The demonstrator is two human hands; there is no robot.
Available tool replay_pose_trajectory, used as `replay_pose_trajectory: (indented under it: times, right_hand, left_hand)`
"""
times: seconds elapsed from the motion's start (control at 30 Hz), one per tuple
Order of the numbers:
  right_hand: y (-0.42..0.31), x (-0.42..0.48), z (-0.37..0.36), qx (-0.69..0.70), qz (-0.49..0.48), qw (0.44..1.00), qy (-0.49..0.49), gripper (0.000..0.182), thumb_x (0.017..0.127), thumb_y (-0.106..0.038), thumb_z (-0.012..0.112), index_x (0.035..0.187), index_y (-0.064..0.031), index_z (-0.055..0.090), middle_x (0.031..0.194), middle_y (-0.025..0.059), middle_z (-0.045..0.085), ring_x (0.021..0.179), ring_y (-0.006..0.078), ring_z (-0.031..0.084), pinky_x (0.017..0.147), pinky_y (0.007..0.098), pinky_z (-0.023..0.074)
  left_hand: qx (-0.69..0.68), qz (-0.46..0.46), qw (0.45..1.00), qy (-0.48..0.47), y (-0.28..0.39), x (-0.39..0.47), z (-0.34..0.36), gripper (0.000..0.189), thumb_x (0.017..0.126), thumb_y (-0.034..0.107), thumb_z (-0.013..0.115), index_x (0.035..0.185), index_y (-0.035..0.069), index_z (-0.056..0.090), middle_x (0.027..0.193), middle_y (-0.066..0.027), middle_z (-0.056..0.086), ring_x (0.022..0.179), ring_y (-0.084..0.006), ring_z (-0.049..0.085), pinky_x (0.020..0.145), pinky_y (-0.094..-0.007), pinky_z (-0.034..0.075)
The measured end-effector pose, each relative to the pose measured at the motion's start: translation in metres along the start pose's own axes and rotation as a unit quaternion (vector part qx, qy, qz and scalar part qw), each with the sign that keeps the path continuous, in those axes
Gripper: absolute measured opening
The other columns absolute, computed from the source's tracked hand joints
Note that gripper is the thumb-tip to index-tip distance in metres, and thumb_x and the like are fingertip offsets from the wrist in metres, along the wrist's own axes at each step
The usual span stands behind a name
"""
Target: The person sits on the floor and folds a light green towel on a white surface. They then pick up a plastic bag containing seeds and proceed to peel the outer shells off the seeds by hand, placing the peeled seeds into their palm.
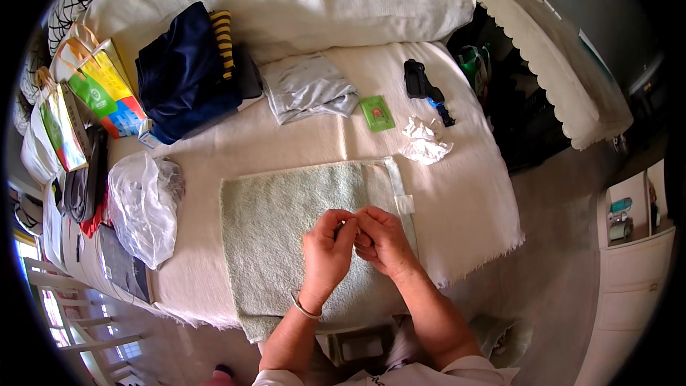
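My left hand (328,244) and my right hand (387,238) meet fingertip to fingertip above a pale green terry towel (284,214). Thumbs and forefingers are pinched together on a small thing (358,229), mostly hidden by the fingers and too small to name. A bangle circles my left wrist. The towel lies spread on the cream throw of a sofa, its right edge folded over with a white tag (405,204) showing. Beyond my right hand are crumpled white tissues (426,142), a small green packet (377,113) and a black strap-like device (420,83).
Folded grey cloth (311,88) and a stack of dark blue clothes (187,75) lie along the sofa back. Leftward are a clear plastic bag (144,206), colourful paper bags (104,91) and a dark flat box (123,262). A white cabinet (632,284) stands at right.
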State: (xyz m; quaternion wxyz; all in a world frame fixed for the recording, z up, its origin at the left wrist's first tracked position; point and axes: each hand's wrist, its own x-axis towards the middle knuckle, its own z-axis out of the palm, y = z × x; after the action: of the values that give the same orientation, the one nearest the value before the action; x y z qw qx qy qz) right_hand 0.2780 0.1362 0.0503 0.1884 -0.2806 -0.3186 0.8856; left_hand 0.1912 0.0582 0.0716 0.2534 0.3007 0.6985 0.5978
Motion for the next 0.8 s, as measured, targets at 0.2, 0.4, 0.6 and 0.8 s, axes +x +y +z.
replay_pose_trajectory:
  times: [0.2,0.4,0.6,0.8]
  right_hand:
    - [0.003,0.0,0.005,0.074,0.014,0.997,0.016,0.018,0.092,-0.018,0.049,0.079,-0.0074,0.054,0.054,-0.0036,0.043,0.039,0.0027,0.034,0.032,0.0175,0.0252]
    - [0.004,0.0,0.008,0.037,0.006,0.999,0.036,0.02,0.093,-0.021,0.048,0.078,-0.0093,0.053,0.055,-0.0035,0.043,0.039,0.0026,0.034,0.032,0.0174,0.0256]
    - [0.01,0.001,0.005,0.057,-0.013,0.998,0.001,0.023,0.093,-0.027,0.049,0.078,-0.0096,0.052,0.056,-0.0038,0.045,0.04,0.002,0.035,0.033,0.0171,0.0265]
    - [0.008,-0.001,0.012,0.033,-0.027,0.998,0.046,0.022,0.093,-0.027,0.05,0.081,-0.0085,0.054,0.059,-0.0043,0.047,0.041,0.0014,0.036,0.033,0.0164,0.0259]
  left_hand:
    - [0.13,0.094,0.987,0.029,0.001,-0.007,0.007,0.004,0.082,0.005,0.058,0.085,0.002,0.058,0.06,-0.0069,0.061,0.054,-0.0109,0.06,0.049,-0.0241,0.046]
    - [0.184,0.122,0.975,0.028,0.0,-0.008,0.007,0.005,0.082,0.008,0.058,0.085,0.003,0.056,0.062,-0.0108,0.061,0.054,-0.0214,0.063,0.049,-0.0295,0.048]
    - [0.142,0.092,0.985,0.028,0.002,-0.009,0.006,0.008,0.082,0.008,0.057,0.09,0.004,0.057,0.063,-0.0127,0.061,0.053,-0.0262,0.062,0.049,-0.0324,0.049]
    - [0.205,0.178,0.96,0.067,-0.005,-0.009,0.009,0.007,0.083,0.007,0.057,0.09,0.005,0.058,0.068,-0.0124,0.062,0.057,-0.0241,0.063,0.05,-0.0311,0.049]
